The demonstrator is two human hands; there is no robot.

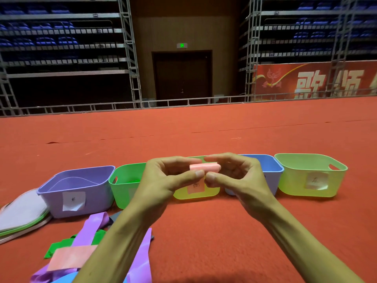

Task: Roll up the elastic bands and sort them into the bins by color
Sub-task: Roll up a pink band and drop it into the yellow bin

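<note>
A rolled pink elastic band (205, 167) is held in the air between both hands, above the yellow bin (212, 194). My left hand (163, 180) pinches its left part with thumb and fingers. My right hand (236, 176) pinches its right part the same way. A row of bins stands on the red carpet: purple (81, 186), green (124, 186), yellow, blue (269, 170) and pale green (310, 174). Each visible front carries a paper label. Loose purple (95, 223), green (61, 245) and pink (69, 258) bands lie in a pile at the lower left.
A flat stack of white lids with coloured rims (22, 215) lies left of the purple bin. Red carpet (224, 242) spreads all around. A metal rail (183, 103) and racks stand far behind.
</note>
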